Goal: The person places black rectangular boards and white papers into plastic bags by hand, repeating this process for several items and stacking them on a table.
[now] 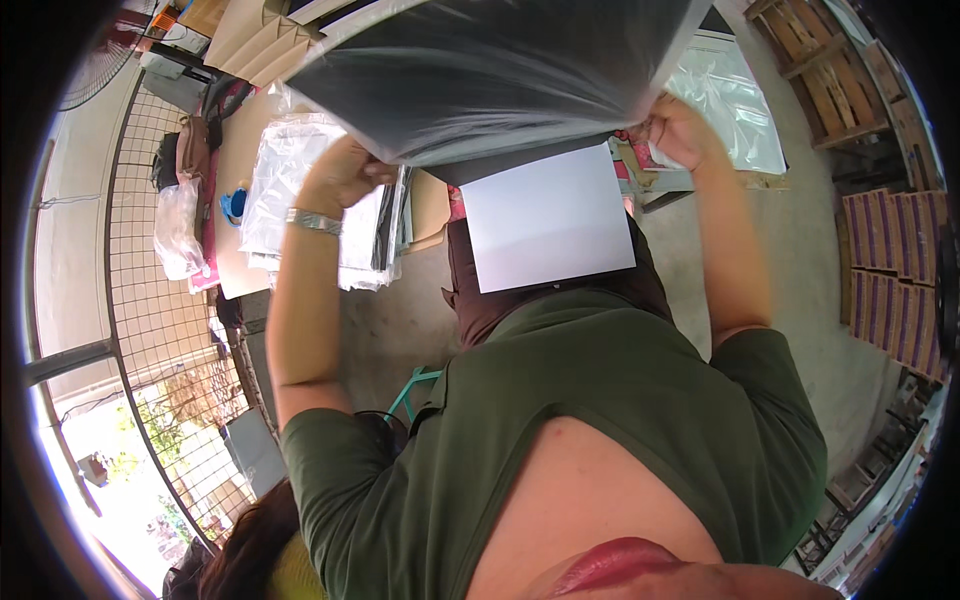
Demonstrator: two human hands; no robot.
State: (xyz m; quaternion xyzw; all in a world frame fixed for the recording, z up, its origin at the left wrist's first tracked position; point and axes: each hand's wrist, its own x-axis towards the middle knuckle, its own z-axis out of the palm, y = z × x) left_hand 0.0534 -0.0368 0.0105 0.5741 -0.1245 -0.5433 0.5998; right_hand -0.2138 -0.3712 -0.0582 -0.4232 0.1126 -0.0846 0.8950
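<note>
A large black sheet in clear, wrinkled plastic point(490, 70) is raised in front of me. My left hand point(345, 175), with a silver band at the wrist, is closed on its near left corner. On the near right corner, my right hand point(678, 130) is closed too; its fingertips are partly hidden. Below the raised sheet, a white sheet point(550, 220) with a dark edge rests against my lap. Beside my left hand lies a stack of plastic-covered sheets point(285, 180), some white and some dark.
Plastic-covered sheets point(730, 105) lie on the table at right. Folded brown cardboard point(260, 45) stands at the far left, and a blue tape roll point(233, 206) sits near the stack. Wooden pallets point(825, 75) and stacked boxes point(890, 270) line the right side. Another person's hair point(250, 540) shows lower left.
</note>
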